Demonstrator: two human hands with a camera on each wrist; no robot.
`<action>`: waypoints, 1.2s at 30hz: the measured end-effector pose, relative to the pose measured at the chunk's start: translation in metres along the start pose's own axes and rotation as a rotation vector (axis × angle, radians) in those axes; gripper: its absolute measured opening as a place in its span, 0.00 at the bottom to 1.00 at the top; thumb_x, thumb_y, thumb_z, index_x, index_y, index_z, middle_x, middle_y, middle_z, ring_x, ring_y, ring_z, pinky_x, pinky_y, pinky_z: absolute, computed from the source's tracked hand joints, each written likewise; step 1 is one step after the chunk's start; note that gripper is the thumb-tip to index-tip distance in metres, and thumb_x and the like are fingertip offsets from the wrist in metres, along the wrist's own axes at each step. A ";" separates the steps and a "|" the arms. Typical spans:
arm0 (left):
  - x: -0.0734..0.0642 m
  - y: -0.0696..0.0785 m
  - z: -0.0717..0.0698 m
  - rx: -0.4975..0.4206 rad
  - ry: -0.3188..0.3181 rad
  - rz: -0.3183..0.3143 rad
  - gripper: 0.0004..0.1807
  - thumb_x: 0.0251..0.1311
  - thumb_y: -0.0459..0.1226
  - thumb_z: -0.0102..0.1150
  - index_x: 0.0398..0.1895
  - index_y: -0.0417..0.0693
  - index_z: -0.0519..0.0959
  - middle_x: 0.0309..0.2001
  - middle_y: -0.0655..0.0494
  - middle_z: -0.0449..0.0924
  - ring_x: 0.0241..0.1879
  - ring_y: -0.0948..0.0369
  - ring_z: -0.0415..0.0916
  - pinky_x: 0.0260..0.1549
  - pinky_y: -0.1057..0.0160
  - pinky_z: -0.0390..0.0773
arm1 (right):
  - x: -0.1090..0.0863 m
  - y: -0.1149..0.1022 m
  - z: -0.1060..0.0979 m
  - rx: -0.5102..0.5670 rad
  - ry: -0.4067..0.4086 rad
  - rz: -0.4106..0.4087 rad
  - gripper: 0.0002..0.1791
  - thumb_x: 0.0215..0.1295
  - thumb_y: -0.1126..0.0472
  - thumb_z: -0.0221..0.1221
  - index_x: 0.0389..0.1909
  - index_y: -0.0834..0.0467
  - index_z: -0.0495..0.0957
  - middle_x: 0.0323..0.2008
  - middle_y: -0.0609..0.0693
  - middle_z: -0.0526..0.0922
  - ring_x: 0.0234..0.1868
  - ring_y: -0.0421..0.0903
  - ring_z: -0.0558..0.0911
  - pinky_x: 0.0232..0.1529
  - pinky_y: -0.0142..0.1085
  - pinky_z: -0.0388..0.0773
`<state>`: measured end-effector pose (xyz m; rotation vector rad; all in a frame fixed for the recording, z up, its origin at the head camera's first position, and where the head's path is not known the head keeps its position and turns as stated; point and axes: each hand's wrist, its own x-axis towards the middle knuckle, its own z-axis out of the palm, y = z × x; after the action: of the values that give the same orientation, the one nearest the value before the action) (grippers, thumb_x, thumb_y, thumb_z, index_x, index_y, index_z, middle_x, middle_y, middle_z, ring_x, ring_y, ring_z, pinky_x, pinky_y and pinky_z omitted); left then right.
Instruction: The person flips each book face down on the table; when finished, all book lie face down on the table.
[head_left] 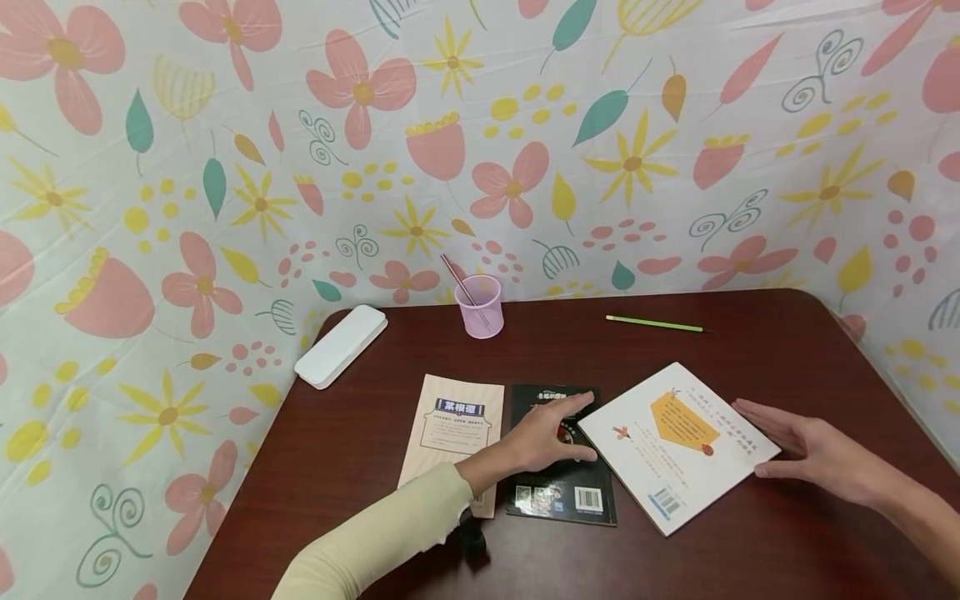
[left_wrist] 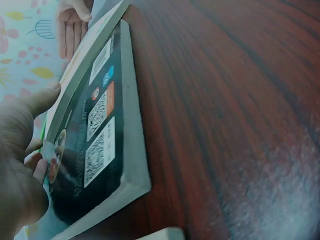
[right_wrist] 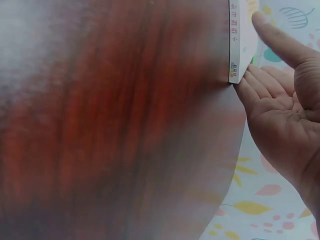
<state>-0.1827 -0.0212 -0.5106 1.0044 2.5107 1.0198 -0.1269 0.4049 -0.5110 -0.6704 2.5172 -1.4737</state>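
A white book [head_left: 678,446] with an orange panel and a barcode lies turned at an angle on the table, its left corner close by a black book [head_left: 562,497]. My left hand [head_left: 542,435] is over the black book, fingers and thumb extended toward the white book's left corner. In the left wrist view, the thumb tip [left_wrist: 54,90] is right at the white book's edge. On the other side, my right hand [head_left: 825,454] has its fingers stretched out along the white book's right corner. The right wrist view shows the book's spine [right_wrist: 234,47] beside those straight fingers.
A beige book [head_left: 457,417] lies left of the black one, partly behind my left forearm. Farther back are a white case [head_left: 341,346], a pink cup [head_left: 483,321] holding a striped stick, and a green pencil [head_left: 654,323]. A floral cloth [head_left: 525,150] hangs behind the table.
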 end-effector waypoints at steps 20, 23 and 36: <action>0.001 -0.001 0.013 0.243 0.105 0.099 0.34 0.71 0.48 0.69 0.78 0.54 0.73 0.71 0.56 0.76 0.72 0.60 0.71 0.66 0.63 0.74 | -0.001 -0.003 0.005 -0.325 0.093 0.099 0.44 0.53 0.69 0.78 0.73 0.67 0.73 0.68 0.59 0.79 0.57 0.11 0.67 0.43 0.18 0.77; -0.001 0.000 0.015 0.273 0.120 0.101 0.33 0.71 0.49 0.69 0.76 0.56 0.75 0.69 0.59 0.79 0.70 0.62 0.73 0.65 0.64 0.74 | 0.001 -0.006 0.006 -0.346 0.099 0.123 0.42 0.53 0.70 0.77 0.71 0.68 0.75 0.65 0.72 0.78 0.56 0.11 0.67 0.42 0.17 0.77; -0.014 0.014 0.019 0.428 0.136 0.139 0.29 0.69 0.54 0.70 0.71 0.62 0.80 0.53 0.65 0.88 0.56 0.67 0.80 0.47 0.71 0.80 | 0.006 -0.008 0.000 -0.443 0.169 0.138 0.33 0.51 0.69 0.79 0.62 0.66 0.84 0.58 0.70 0.84 0.49 0.15 0.73 0.36 0.19 0.78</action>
<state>-0.1566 -0.0139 -0.5147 1.2765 2.8794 0.6088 -0.1297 0.3988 -0.5032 -0.4256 2.9871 -0.9689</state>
